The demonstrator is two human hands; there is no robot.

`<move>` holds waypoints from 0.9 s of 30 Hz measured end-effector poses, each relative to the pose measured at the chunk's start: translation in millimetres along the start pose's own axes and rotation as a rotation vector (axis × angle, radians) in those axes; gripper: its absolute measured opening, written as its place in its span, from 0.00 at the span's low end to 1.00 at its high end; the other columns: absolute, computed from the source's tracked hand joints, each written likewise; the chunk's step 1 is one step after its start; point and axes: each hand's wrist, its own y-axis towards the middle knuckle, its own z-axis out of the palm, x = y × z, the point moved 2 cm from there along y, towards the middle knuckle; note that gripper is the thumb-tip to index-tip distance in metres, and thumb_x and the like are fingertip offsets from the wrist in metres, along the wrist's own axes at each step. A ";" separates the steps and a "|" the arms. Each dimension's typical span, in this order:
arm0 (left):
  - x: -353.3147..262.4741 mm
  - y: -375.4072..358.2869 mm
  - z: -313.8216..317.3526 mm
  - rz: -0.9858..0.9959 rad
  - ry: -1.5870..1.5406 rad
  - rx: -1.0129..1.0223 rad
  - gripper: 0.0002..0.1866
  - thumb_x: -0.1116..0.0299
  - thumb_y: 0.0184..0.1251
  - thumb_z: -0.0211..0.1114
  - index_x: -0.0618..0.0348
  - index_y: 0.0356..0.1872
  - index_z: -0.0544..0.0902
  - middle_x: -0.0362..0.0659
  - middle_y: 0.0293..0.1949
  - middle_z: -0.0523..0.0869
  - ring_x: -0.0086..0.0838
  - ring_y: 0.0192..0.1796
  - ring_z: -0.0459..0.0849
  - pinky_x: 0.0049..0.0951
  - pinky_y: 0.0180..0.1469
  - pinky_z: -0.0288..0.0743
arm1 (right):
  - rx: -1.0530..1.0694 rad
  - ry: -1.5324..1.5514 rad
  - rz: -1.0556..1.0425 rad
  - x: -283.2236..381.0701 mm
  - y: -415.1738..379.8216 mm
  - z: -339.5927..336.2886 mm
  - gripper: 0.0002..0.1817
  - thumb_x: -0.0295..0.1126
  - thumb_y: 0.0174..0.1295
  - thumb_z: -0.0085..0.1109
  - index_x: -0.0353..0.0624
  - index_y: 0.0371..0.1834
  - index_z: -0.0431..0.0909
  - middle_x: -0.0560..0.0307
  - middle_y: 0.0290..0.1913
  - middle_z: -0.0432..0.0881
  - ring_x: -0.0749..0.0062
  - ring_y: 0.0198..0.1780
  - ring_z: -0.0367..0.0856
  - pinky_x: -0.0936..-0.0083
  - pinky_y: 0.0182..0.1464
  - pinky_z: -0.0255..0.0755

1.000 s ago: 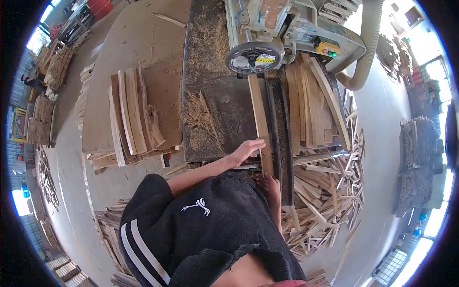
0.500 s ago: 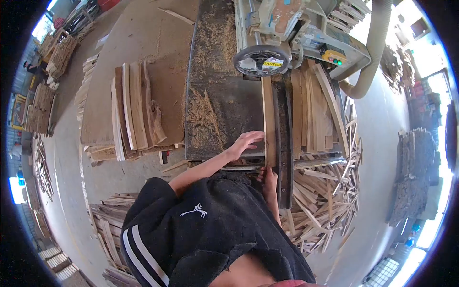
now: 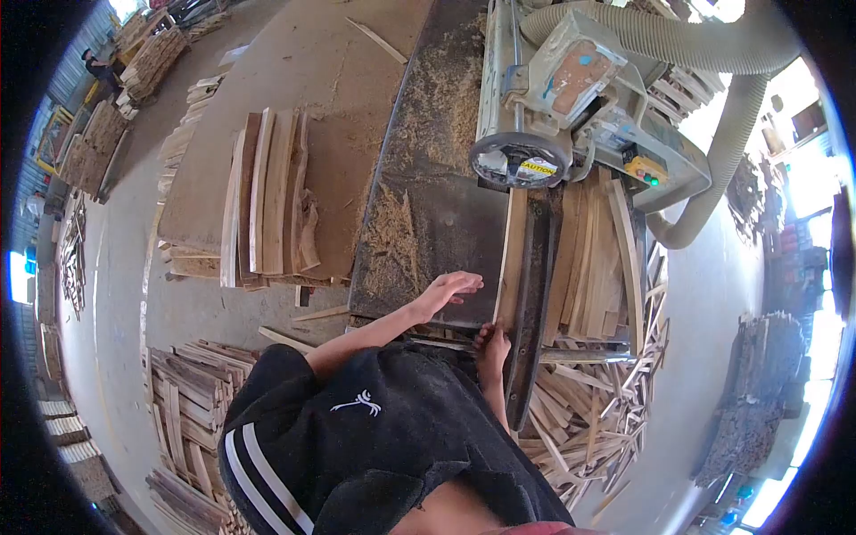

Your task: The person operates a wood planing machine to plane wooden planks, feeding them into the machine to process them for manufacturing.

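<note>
A narrow wooden board point(image 3: 512, 266) lies lengthwise on the dark machine table point(image 3: 450, 223), beside a long metal guide rail point(image 3: 532, 303). Its far end passes under the saw head, where a black handwheel point(image 3: 515, 160) with a yellow caution label sits. My left hand point(image 3: 453, 292) hovers at or just over the table, left of the board, fingers stretched out and a small gap away from the wood. At the board's near end is my right hand point(image 3: 492, 348), fingers curled against it; the thumb side is partly hidden.
Several sawn boards point(image 3: 272, 196) are stacked on the brown side table point(image 3: 343, 152). More strips point(image 3: 593, 259) lie right of the rail, above a heap of offcuts point(image 3: 597, 401). A ribbed hose point(image 3: 713, 196) runs beside the machine. Another person point(image 3: 98, 67) stands far left.
My left hand has come off the board's edge and moved slightly left. The right hand stays at the board's near end. The whole view has tilted, shifting the machine lower and rightward.
</note>
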 end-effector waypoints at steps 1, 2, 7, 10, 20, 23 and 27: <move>1.6 2.2 -1.0 -0.002 0.001 0.000 0.30 0.43 0.83 0.53 0.51 0.74 0.76 0.42 0.70 0.81 0.36 0.74 0.76 0.45 0.71 0.70 | -0.001 0.001 0.001 2.3 0.6 3.2 0.25 0.53 0.81 0.50 0.42 0.37 0.79 0.63 0.24 0.76 0.76 0.20 0.71 0.74 0.22 0.62; 1.9 3.2 -0.2 -0.005 0.000 0.013 0.30 0.43 0.83 0.53 0.51 0.74 0.75 0.42 0.70 0.80 0.36 0.74 0.75 0.45 0.72 0.69 | -0.006 -0.026 -0.018 2.7 3.6 4.6 0.25 0.53 0.80 0.51 0.42 0.36 0.79 0.63 0.24 0.76 0.76 0.20 0.71 0.74 0.22 0.62; 3.1 10.2 10.8 -0.039 0.033 0.079 0.32 0.42 0.83 0.52 0.52 0.75 0.74 0.44 0.72 0.78 0.37 0.76 0.72 0.46 0.74 0.67 | -0.024 0.012 -0.019 1.2 6.7 8.2 0.26 0.52 0.81 0.51 0.40 0.33 0.79 0.62 0.24 0.77 0.76 0.20 0.71 0.75 0.22 0.61; 6.4 16.7 18.9 -0.028 0.067 0.130 0.32 0.41 0.83 0.52 0.53 0.75 0.73 0.45 0.75 0.74 0.38 0.78 0.69 0.47 0.75 0.66 | -0.027 0.011 -0.070 7.5 10.7 16.0 0.26 0.51 0.81 0.51 0.39 0.32 0.79 0.62 0.23 0.76 0.76 0.20 0.70 0.74 0.22 0.61; 11.9 12.6 5.4 0.062 0.080 -0.141 0.22 0.53 0.82 0.60 0.57 0.63 0.85 0.41 0.60 0.86 0.29 0.64 0.81 0.33 0.64 0.76 | -0.028 0.106 -0.215 30.5 33.6 53.3 0.18 0.41 0.77 0.59 0.47 0.28 0.73 0.68 0.21 0.70 0.81 0.18 0.64 0.78 0.18 0.54; 6.0 11.6 -27.0 0.155 0.045 -0.408 0.17 0.57 0.82 0.61 0.58 0.57 0.87 0.36 0.50 0.90 0.21 0.55 0.84 0.26 0.52 0.78 | -0.094 0.041 -0.157 30.0 36.4 56.4 0.21 0.44 0.78 0.58 0.48 0.26 0.70 0.68 0.19 0.67 0.79 0.16 0.62 0.77 0.16 0.51; -24.9 -7.2 -79.0 0.429 0.127 -0.733 0.14 0.60 0.80 0.63 0.57 0.52 0.89 0.34 0.43 0.90 0.18 0.45 0.83 0.26 0.45 0.78 | -0.115 -0.013 -0.222 29.4 33.5 58.2 0.25 0.49 0.78 0.57 0.46 0.25 0.70 0.67 0.16 0.65 0.80 0.14 0.62 0.77 0.15 0.52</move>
